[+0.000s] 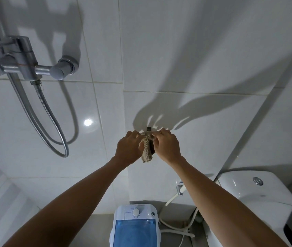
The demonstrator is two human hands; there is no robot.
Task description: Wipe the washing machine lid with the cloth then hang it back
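both hands, left hand [130, 148] and right hand [168, 147], pinch the cloth [147, 147] at a wall hook [149, 129]; washing machine [135, 227] below, white tiled wall [195, 50].

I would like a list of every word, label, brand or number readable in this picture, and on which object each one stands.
None can be read.
Washing machine: small print left of the control dial, too small and blurred to read.
Toilet tank: a faint mark on its front, unreadable.
Cloth, shower mixer, wall tiles: no text visible.
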